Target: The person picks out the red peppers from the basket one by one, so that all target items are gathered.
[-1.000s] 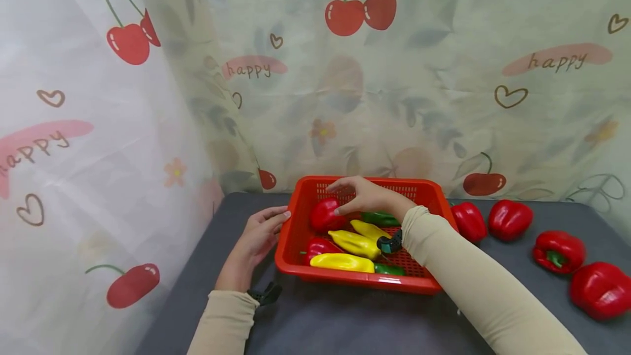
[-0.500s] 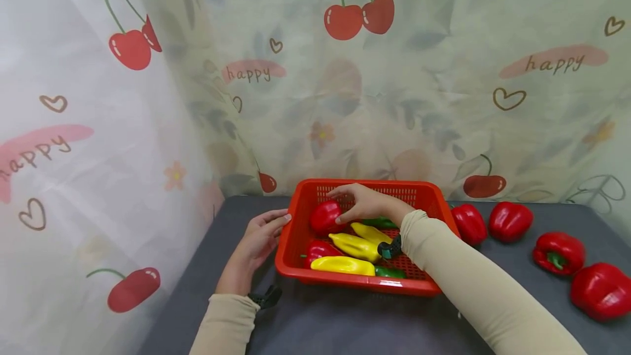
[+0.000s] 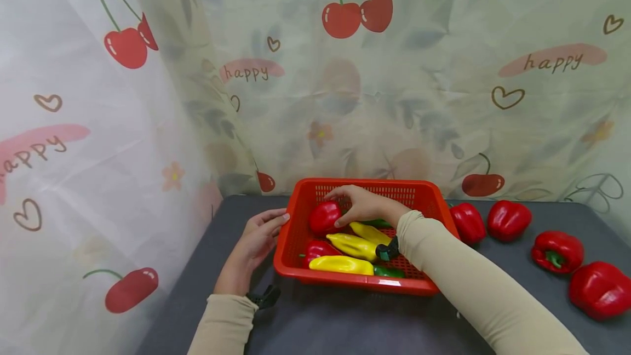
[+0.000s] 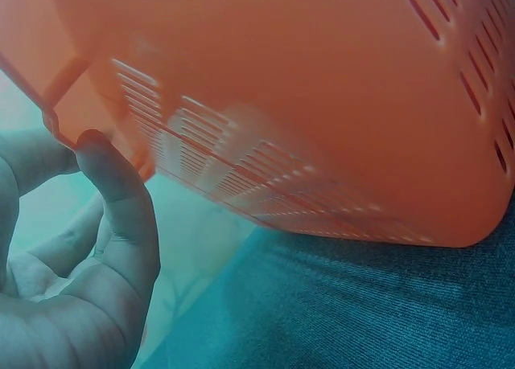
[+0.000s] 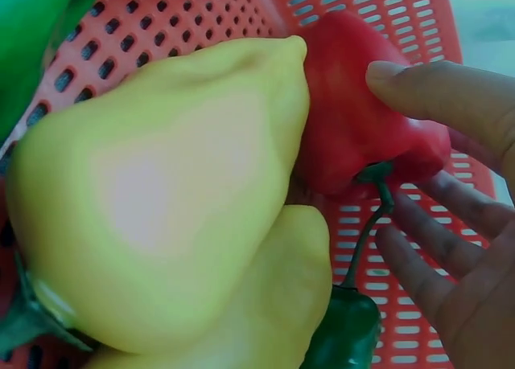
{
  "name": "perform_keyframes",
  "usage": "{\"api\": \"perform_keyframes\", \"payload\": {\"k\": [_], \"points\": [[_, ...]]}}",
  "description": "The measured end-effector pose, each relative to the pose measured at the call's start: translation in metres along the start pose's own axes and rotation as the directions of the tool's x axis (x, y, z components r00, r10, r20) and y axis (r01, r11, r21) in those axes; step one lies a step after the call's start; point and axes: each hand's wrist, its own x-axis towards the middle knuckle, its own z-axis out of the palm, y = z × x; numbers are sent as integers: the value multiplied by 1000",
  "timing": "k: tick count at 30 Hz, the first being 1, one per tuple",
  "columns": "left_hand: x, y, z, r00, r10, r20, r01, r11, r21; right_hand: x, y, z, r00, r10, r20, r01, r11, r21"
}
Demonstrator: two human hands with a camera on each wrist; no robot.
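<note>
The red basket (image 3: pixel 360 280) holds several peppers. At its left end, the left hand (image 3: pixel 256 241) pinches the rim; in the left wrist view thumb and finger of that hand (image 4: pixel 96 240) meet on the basket's edge (image 4: pixel 60 128). Inside, the right hand (image 3: pixel 362 204) spans a red bell pepper (image 3: pixel 323 218) at the back left, thumb on its near side. In the right wrist view the thumb of this hand (image 5: pixel 467 176) rests on the red pepper (image 5: pixel 350 104) and other fingers are near its stem end, their tips partly hidden.
Yellow peppers (image 3: pixel 352 246), a smaller red one (image 3: pixel 320 251) and green ones (image 3: pixel 389 272) lie in the basket. Several red bell peppers (image 3: pixel 510 221) stand on the grey table (image 3: pixel 345 322) at the right. A printed curtain (image 3: pixel 419 97) hangs behind.
My right hand has come down slightly around the red pepper, its thumb lower on the pepper's side. The left hand stays at the basket rim.
</note>
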Motion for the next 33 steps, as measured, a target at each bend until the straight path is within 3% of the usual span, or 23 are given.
{"api": "perform_keyframes", "payload": {"k": [33], "points": [[-2, 0, 2, 1000, 7, -9, -7, 1000, 1, -5, -1, -6, 1000, 6, -19, -6, 1000, -8]]}}
